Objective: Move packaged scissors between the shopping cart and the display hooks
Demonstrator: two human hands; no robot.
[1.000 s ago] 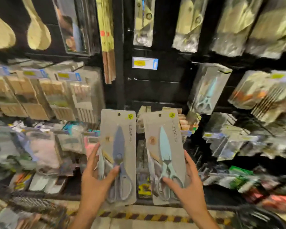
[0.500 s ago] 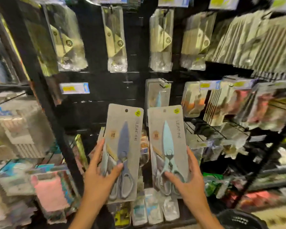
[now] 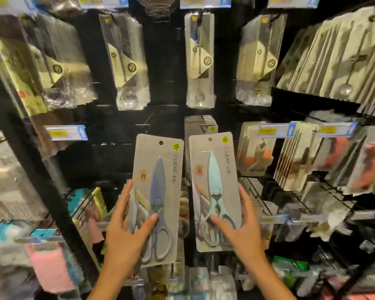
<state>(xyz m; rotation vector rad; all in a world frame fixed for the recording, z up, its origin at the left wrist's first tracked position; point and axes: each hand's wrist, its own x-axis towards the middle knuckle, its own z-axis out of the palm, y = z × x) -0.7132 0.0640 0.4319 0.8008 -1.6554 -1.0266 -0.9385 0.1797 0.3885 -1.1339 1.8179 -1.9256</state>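
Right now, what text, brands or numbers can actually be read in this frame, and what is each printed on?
"LEAF", running vertically: card of the grey-blue scissors pack, held by the left hand.
"LEAF", running vertically: card of the light-blue scissors pack, held by the right hand.
Characters after "LEAF", the round orange stickers and yellow corner logos: too small.
Shelf price tags: blurred, unreadable.

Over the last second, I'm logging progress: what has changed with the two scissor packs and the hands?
Both packs have been lifted from low in front of the shelves toward the hooks: the dark-blue scissors pack in the left hand, the light-blue scissors pack in the right hand, now just below the hanging stack. Unchanged: each hand holds its pack's lower part, neither pack is hung yet.
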